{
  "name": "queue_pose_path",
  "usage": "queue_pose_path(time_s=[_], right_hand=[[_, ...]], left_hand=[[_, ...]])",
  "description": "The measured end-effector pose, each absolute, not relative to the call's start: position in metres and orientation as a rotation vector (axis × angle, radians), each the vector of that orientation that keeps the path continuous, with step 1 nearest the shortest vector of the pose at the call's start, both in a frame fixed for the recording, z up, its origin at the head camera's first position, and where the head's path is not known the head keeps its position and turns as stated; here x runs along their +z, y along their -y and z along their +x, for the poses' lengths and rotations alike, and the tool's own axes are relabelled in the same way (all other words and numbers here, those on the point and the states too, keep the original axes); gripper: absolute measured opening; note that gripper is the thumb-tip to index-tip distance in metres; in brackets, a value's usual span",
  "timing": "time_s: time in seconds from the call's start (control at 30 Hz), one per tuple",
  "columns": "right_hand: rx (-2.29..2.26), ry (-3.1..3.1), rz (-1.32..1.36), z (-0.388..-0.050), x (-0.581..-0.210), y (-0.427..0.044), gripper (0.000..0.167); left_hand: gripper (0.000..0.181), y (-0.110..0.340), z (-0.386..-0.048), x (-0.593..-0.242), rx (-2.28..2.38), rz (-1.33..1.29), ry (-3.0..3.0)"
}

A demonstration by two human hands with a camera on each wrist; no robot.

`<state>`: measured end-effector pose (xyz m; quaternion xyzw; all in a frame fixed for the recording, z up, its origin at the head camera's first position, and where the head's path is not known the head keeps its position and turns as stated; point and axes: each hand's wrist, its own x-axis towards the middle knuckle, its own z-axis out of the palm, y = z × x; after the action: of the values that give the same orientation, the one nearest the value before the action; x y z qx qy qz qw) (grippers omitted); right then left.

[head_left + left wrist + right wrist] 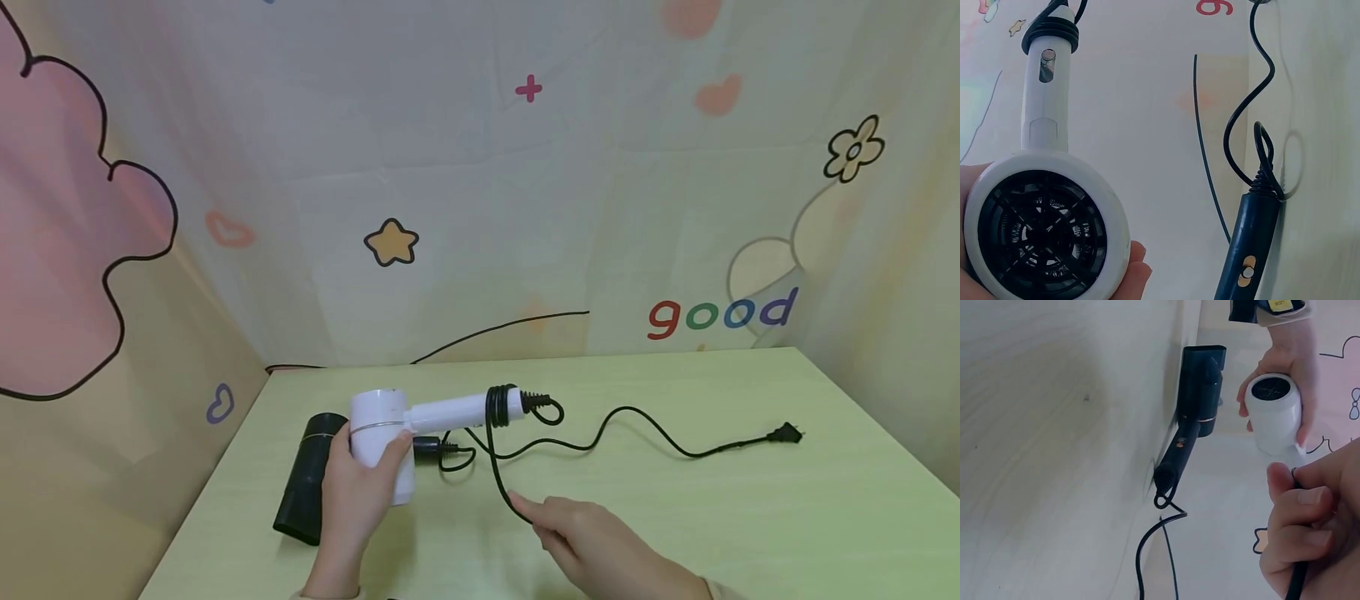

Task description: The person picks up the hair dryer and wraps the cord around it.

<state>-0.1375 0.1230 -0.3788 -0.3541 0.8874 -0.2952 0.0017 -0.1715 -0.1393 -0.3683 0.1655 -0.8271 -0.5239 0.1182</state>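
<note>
A white hair dryer (381, 433) is held above the table by my left hand (358, 492), whose fingers and thumb curl round its body; the handle points right. Black cord (498, 406) is wound in several turns round the handle's end. From there a length runs down into my right hand (600, 542), which pinches it between thumb and curled fingers. The left wrist view shows the dryer's round grille (1042, 234) and the coils (1051, 34). In the right wrist view the cord (1297, 580) passes through my right fingers.
A black hair dryer (306, 479) lies on the table (675, 500) at the left, partly behind my left hand. Its cord (637, 410) winds to the right, ending in a plug (786, 432). A printed curtain (480, 250) hangs behind the table.
</note>
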Motion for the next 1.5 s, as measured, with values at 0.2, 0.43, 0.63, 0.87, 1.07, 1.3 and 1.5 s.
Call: queue_pose_path(time_s=[0.2,0.43,0.63,0.87,1.07,1.3,1.5], right_hand=[[-1.013,-2.775,-1.098,-0.147,-0.384,-0.125,0.046],[-1.093,-2.869,-1.189,-0.158,-0.394,-0.125,0.046],[-1.234,-2.797,-1.073,-0.168,-0.397,-0.125,0.042],[-1.337,-2.706,-0.913,-0.178,-0.399,-0.126,0.035],[-1.443,-2.582,-0.645,-0.184,-0.399,-0.131,0.034],[-1.508,-2.435,-0.507,-0.194,-0.403,-0.141,0.033],[-1.488,-2.353,-0.526,-0.205,-0.41,-0.154,0.033]], left_hand=[[0.086,0.137,-0.169,-0.364,-1.609,0.454,2.39],[0.086,0.134,-0.167,-0.361,-1.666,0.439,2.368],[0.088,0.133,-0.166,-0.359,-1.711,0.428,2.366],[0.09,0.132,-0.163,-0.356,-1.743,0.423,2.366],[0.088,0.132,-0.161,-0.353,-1.745,0.423,2.351],[0.086,0.134,-0.159,-0.354,-1.729,0.412,2.344],[0.088,0.138,-0.158,-0.355,-1.735,0.424,2.355]])
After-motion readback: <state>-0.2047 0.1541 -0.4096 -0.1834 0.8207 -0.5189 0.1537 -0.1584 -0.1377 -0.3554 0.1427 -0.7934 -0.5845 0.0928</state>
